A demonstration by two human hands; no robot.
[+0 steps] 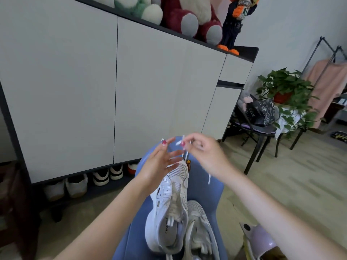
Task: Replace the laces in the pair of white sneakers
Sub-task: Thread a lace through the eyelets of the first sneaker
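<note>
From the head camera, two white sneakers lie on a smooth blue rounded seat. The upper sneaker has a mesh toe, glossy moulded side panels and a pale insole with printed lettering; it points away from the person. The second sneaker, greyer mesh, lies just beside it toward the right forearm. The left hand hovers over the upper sneaker's toe with fingers spread and straight, gripping nothing. The right hand, just beside the left fingertips, pinches a thin flat white lace between thumb and forefinger; the lace runs down from the pinch to the toe. Motion blur hides the finer finger detail. Beyond the hands stands a matte white cabinet, with plush toys on top.
</note>
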